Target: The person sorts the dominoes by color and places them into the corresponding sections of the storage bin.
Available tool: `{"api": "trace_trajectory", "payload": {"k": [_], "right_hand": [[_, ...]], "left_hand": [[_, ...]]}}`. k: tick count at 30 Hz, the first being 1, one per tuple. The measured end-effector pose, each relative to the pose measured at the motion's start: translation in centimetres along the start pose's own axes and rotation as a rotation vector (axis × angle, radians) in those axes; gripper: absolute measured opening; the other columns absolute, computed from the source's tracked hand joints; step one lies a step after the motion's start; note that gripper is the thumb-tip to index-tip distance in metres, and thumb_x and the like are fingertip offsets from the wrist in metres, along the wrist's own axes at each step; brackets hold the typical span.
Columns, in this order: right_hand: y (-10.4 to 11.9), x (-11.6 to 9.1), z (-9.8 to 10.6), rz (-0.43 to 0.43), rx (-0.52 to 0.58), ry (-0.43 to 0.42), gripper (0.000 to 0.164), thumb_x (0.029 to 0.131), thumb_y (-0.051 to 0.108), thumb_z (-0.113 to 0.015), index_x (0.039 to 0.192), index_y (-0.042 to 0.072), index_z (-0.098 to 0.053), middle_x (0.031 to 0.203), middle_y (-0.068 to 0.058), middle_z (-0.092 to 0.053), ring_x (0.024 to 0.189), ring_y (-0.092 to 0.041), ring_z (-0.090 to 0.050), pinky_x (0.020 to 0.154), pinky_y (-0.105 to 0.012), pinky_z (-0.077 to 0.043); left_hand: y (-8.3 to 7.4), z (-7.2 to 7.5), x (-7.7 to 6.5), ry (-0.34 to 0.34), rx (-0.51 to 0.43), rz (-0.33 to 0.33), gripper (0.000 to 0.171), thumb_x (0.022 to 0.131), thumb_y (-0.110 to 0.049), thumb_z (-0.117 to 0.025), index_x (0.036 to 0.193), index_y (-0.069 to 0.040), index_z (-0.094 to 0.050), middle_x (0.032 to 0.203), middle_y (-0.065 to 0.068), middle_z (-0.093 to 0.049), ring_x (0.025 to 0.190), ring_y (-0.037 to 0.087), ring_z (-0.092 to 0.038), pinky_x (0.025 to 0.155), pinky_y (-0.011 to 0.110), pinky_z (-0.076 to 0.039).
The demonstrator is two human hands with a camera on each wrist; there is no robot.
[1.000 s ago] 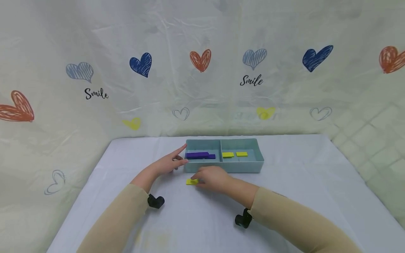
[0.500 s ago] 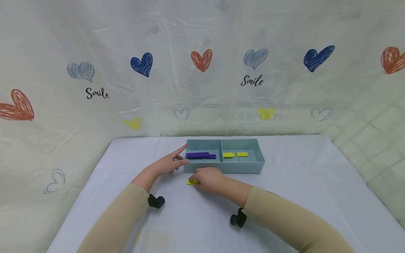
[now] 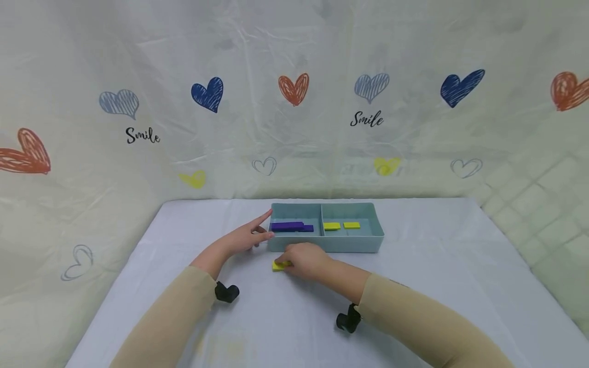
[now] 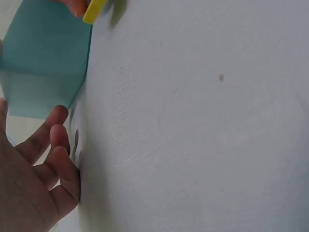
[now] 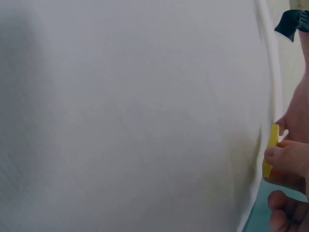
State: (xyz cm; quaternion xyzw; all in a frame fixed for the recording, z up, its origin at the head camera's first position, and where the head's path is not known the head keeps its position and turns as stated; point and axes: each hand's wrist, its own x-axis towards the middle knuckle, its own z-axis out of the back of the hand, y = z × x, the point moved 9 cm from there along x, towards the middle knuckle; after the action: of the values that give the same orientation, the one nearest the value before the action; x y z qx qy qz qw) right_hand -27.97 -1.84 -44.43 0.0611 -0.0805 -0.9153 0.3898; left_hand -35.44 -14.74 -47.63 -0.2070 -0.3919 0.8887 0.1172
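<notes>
My right hand (image 3: 307, 261) pinches a flat yellow block (image 3: 278, 267) between thumb and fingers, just in front of the box. In the right wrist view the yellow block (image 5: 273, 137) stands out past the thumb. A shadow lies apart from the yellow block (image 4: 93, 10) in the left wrist view. My left hand (image 3: 239, 239) is at the left end of the pale blue two-compartment box (image 3: 331, 244), index finger stretched to its back corner and thumb at its front corner. Its other fingers (image 4: 63, 164) bend loosely near the cloth.
Purple flat blocks (image 3: 287, 226) lie in the box's left compartment, and yellow flat blocks (image 3: 331, 226) in the right one, past a thin divider. White cloth (image 3: 414, 255) covers the table. Behind it hangs a sheet (image 3: 322, 41) printed with hearts.
The right forearm has shifted a little to the left, and the yellow block sits slightly farther right and nearer in the grip. The left hand and the box have stayed put.
</notes>
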Motion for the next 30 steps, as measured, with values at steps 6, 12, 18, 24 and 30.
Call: {"api": "trace_trajectory", "payload": {"k": [6, 12, 18, 24, 30], "right_hand": [[0.1, -0.6, 0.8, 0.020, 0.025, -0.026, 0.030, 0.091, 0.020, -0.074, 0.120, 0.027, -0.074, 0.106, 0.009, -0.070, 0.096, -0.007, -0.064, 0.083, -0.025, -0.052], [-0.3, -2.2, 2.2, -0.008, 0.069, -0.031, 0.030, 0.092, 0.017, -0.073, 0.120, 0.028, -0.074, 0.109, 0.010, -0.070, 0.101, -0.011, -0.065, 0.086, -0.029, -0.052], [-0.9, -4.1, 3.6, 0.015, 0.087, -0.052, 0.030, 0.091, 0.015, -0.073, 0.119, 0.026, -0.075, 0.106, 0.009, -0.069, 0.100, -0.015, -0.065, 0.084, -0.029, -0.053], [-2.3, -5.9, 5.2, 0.005, 0.104, -0.068, 0.033, 0.091, 0.013, -0.073, 0.121, 0.027, -0.073, 0.112, 0.010, -0.069, 0.104, -0.013, -0.065, 0.083, -0.031, -0.053], [-4.9, -7.5, 7.5, -0.034, 0.129, -0.102, 0.035, 0.092, 0.014, -0.071, 0.125, 0.027, -0.071, 0.114, 0.007, -0.068, 0.104, -0.017, -0.065, 0.079, -0.030, -0.053]], "left_hand": [[0.6, 0.2, -0.1, -0.011, 0.004, 0.017, 0.076, 0.094, -0.055, -0.060, 0.153, -0.056, -0.011, 0.132, 0.005, -0.057, 0.096, 0.021, -0.060, 0.083, 0.041, -0.048], [0.3, 0.0, 0.0, -0.008, -0.001, 0.004, 0.075, 0.095, -0.053, -0.059, 0.154, -0.054, -0.012, 0.132, 0.006, -0.057, 0.096, 0.022, -0.060, 0.084, 0.042, -0.048], [0.2, -0.3, 0.1, -0.012, -0.007, 0.024, 0.075, 0.096, -0.052, -0.059, 0.154, -0.054, -0.012, 0.133, 0.007, -0.056, 0.097, 0.022, -0.060, 0.087, 0.044, -0.048], [0.0, -0.2, 0.1, -0.010, -0.006, 0.019, 0.079, 0.092, -0.061, -0.059, 0.153, -0.055, -0.011, 0.133, 0.005, -0.056, 0.098, 0.020, -0.060, 0.087, 0.043, -0.048], [-0.1, -0.1, -0.1, -0.007, -0.010, 0.015, 0.081, 0.089, -0.064, -0.061, 0.153, -0.056, -0.012, 0.133, 0.005, -0.055, 0.097, 0.021, -0.060, 0.087, 0.042, -0.047]]}}
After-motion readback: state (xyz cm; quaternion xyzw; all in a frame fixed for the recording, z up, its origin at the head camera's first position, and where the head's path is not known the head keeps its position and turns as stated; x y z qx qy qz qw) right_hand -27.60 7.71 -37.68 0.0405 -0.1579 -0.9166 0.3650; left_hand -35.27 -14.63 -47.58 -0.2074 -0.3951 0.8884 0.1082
